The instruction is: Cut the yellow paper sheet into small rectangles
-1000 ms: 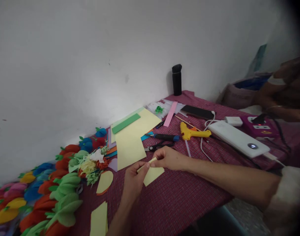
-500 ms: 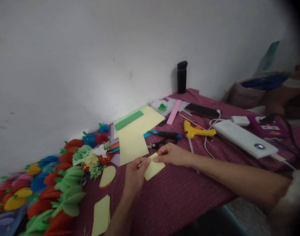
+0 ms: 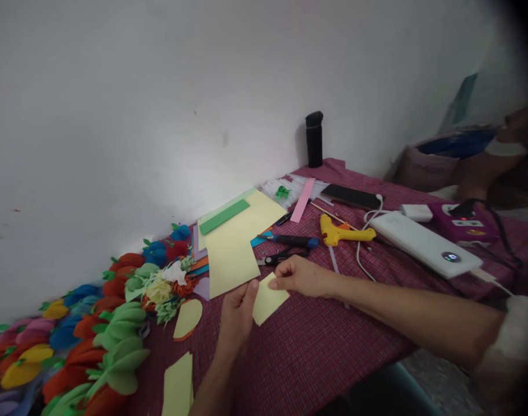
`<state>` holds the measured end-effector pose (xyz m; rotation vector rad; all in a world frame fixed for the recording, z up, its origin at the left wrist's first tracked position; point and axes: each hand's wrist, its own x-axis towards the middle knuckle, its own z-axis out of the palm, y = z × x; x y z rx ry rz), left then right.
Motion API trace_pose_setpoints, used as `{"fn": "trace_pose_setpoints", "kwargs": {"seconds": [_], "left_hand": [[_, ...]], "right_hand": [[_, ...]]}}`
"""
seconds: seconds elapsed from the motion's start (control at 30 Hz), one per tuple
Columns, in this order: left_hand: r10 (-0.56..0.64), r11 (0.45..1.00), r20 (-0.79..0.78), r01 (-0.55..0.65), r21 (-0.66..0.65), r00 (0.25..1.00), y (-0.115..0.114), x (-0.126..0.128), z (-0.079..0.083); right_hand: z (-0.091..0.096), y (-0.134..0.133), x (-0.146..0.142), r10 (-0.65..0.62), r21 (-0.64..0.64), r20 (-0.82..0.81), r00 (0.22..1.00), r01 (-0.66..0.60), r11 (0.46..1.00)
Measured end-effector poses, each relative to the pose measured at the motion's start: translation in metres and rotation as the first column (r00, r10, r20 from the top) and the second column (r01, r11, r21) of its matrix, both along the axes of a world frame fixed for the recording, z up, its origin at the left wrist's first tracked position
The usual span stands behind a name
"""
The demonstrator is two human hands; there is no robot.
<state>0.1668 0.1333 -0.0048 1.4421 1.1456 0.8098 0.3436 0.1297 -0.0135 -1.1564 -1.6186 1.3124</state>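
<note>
A small pale yellow piece of paper (image 3: 270, 300) is held between my two hands above the table. My left hand (image 3: 239, 309) pinches its left edge between thumb and fingers. Thumb and forefinger of my right hand (image 3: 296, 276) close on its upper right side. Just behind the hands lie black-handled scissors (image 3: 285, 255) and a dark utility knife with a blue end (image 3: 296, 240). Larger pale yellow sheets (image 3: 233, 266) lie beyond my left hand, with a green paper strip (image 3: 225, 216) across them. A stack of yellow paper pieces (image 3: 178, 384) rests near my left forearm.
Paper pumpkin-like shapes (image 3: 121, 323) in several colours fill the left side. A yellow glue gun (image 3: 344, 232), a phone (image 3: 350, 196), a white power bank (image 3: 424, 242) and a purple socket block (image 3: 463, 222) lie right, with cables. A black bottle (image 3: 315, 140) stands behind. Another person's arm (image 3: 484, 167) shows far right.
The view has shifted slightly. My left thumb has slid towards the paper's upper left corner, leaving more of the paper showing. My right hand keeps its pinch.
</note>
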Motion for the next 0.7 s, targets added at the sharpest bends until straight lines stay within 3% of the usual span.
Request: {"fn": "trace_pose_setpoints", "kwargs": {"seconds": [0.13,0.4,0.7], "left_hand": [[-0.016,0.999,-0.055,0.018,0.036,0.998,0.0006,-0.0018,-0.0023],[-0.027,0.989,-0.127,0.045,0.140,0.992,-0.0009,-0.0021,0.0020],[0.011,0.991,0.121,0.006,-0.134,0.993,-0.0048,0.0026,0.0012]], "right_hand": [[0.0014,0.0003,-0.0005,-0.009,-0.009,0.001,1.000,0.009,1.000],[0.0032,0.0019,-0.0039,-0.062,-0.078,-0.207,0.976,0.047,0.996],[-0.0031,0.0024,-0.0029,-0.031,-0.032,-0.138,0.990,0.027,0.999]]}}
